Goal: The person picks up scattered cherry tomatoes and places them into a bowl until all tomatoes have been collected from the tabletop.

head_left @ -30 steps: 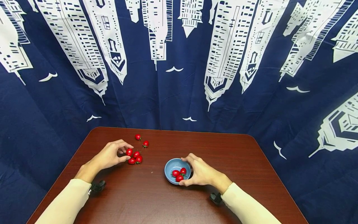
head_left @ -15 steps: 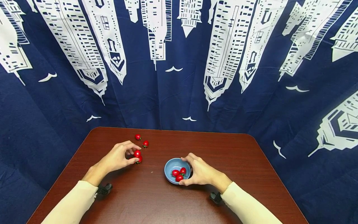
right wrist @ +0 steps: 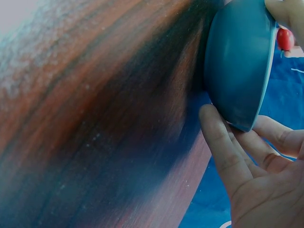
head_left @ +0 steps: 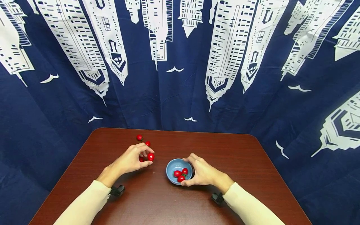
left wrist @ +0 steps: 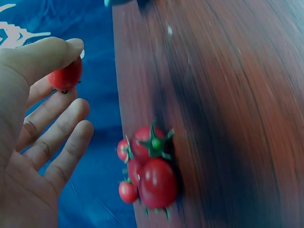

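Between thumb and fingertips, my left hand (head_left: 127,162) pinches a red cherry tomato (head_left: 151,156), held above the table left of the bowl. The same tomato (left wrist: 66,76) shows in the left wrist view, with the other fingers spread loosely. My right hand (head_left: 203,173) grips a small blue bowl (head_left: 172,167) by its right side, thumb at the near rim and fingers at the far side. Three cherry tomatoes (head_left: 177,173) lie in the bowl. In the left wrist view, loose cherry tomatoes (left wrist: 158,183) with green stems sit on the table; the left hand partly hides them in the head view.
Two more tomatoes lie farther back, one (head_left: 139,137) near the table's far edge and one (head_left: 147,143) just behind the left hand. The brown wooden table (head_left: 219,150) ends at a dark blue curtain (head_left: 174,100) printed with white buildings.
My left hand has moved right with the pinched tomato, past the loose tomatoes and toward the bowl. The right hand and bowl have stayed in place.
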`<state>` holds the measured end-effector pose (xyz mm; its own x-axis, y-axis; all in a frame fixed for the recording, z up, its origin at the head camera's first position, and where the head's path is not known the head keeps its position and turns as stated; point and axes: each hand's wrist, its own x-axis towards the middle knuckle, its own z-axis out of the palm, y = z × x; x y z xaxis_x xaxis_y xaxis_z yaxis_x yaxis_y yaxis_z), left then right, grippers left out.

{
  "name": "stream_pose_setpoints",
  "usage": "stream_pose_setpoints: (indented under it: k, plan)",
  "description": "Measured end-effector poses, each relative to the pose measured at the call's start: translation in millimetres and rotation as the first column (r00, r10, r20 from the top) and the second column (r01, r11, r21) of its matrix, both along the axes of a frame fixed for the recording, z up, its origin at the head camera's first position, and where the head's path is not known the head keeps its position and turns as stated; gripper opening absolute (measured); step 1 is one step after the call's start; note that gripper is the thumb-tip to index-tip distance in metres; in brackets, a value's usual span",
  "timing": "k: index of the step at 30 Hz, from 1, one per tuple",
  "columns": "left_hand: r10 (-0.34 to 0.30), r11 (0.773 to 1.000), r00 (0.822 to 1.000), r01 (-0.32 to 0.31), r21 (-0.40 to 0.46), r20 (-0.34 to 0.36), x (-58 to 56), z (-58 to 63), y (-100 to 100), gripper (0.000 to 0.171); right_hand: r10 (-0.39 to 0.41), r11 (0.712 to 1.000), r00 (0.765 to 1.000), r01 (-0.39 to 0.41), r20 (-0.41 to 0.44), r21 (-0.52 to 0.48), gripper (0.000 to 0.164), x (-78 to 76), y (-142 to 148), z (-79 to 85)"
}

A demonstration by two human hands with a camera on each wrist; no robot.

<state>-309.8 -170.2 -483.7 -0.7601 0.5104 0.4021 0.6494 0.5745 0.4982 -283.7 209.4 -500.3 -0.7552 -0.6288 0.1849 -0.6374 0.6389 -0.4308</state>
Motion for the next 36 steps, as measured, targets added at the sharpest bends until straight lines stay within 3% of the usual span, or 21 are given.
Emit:
stream_pose_setpoints:
  k: [7, 18, 28, 36]
  plan:
    - [-0.053, 0.998, 0.999, 0.052, -0.032, -0.015, 1.2, 0.7, 25.1, 0.038, 0.004, 1.0, 1.0, -0.004, -0.008, 0.0, 0.088, -1.9, 0.8, -1.2]
    - [-0.119, 0.99, 0.992, 0.121, -0.072, 0.032, 2.4, 0.9, 66.6, 0.038, 0.01, 1.0, 1.0, -0.01, -0.003, 0.006, 0.09, -1.9, 1.6, -1.3]
    - [-0.164, 0.984, 0.984, 0.168, -0.059, 0.069, 2.1, 0.7, 92.9, 0.035, 0.003, 1.0, 1.0, -0.003, 0.013, 0.012, 0.089, -2.9, 2.0, -3.2]
    - [-0.162, 0.984, 0.984, 0.167, -0.062, 0.073, 2.7, 0.8, 104.3, 0.035, 0.01, 1.0, 1.0, -0.01, 0.018, 0.0, 0.084, -3.8, 1.9, -2.8]
